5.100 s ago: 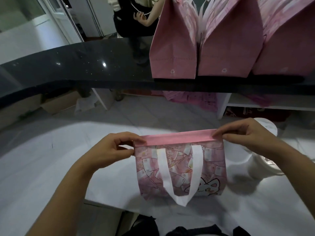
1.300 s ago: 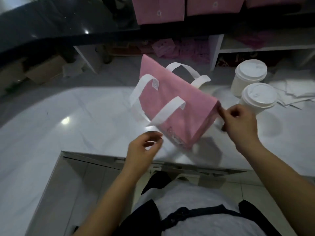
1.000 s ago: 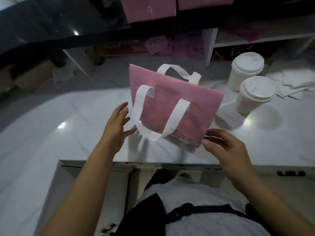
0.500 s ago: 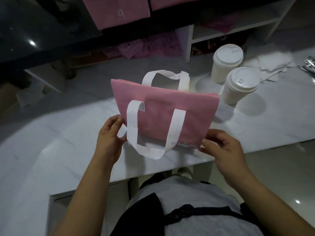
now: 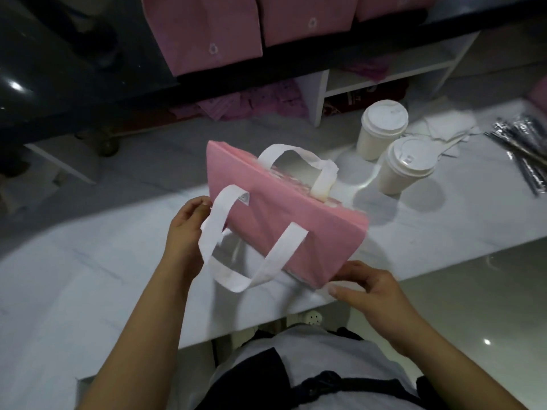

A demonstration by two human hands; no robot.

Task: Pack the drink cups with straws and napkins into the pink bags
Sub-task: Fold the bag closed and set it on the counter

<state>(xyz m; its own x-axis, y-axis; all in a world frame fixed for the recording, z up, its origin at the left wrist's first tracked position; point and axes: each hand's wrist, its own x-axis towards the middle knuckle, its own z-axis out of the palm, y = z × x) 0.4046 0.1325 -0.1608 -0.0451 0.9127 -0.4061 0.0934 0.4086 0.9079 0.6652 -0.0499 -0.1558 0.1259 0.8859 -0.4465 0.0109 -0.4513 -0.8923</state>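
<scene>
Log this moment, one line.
pink bag: flat | left hand: grips left end | right hand: pinches right corner | cups: two, lidded, on counter

left hand (image 5: 185, 232): fingers curled, pinch grip | right hand (image 5: 373, 294): thumb-and-finger pinch grip

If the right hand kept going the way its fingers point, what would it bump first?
Most likely the pink fabric bag with white handles: the right hand points left at its near lower corner, at or nearly touching it, though depth is hard to judge.
</scene>
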